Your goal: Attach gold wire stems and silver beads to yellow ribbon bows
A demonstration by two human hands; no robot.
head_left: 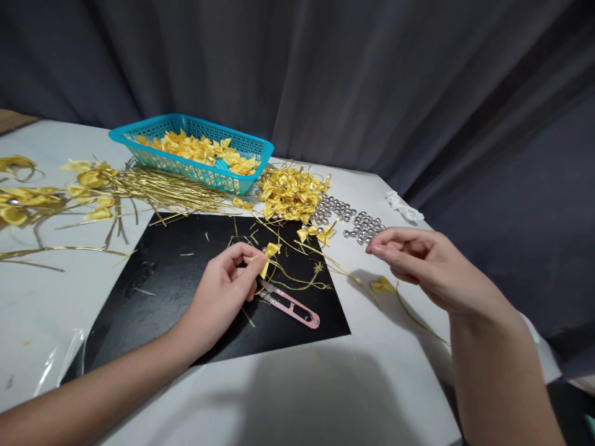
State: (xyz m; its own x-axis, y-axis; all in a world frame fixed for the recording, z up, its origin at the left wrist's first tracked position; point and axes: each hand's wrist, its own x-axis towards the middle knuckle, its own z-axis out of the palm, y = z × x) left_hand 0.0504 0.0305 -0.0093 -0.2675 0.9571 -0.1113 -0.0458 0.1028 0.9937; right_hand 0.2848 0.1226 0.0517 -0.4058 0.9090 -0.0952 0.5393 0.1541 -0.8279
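Observation:
Between the thumb and fingers of my left hand is a small yellow ribbon bow, held above the black mat. A shiny bead shows at the bow's middle. My right hand is raised over the table at the right, its thumb and fingertips pinched together; what they hold, if anything, cannot be made out. Just beyond those fingertips lie loose silver beads. Pink thread snips rest on the mat under my left hand. A loose yellow bow with a gold cord lies below my right hand.
A blue plastic basket of yellow bows stands at the back. Beside it is a heap of beaded bows. Gold cords lie bundled in front of the basket. Crumpled white tissue sits near the right edge, with a dark curtain behind.

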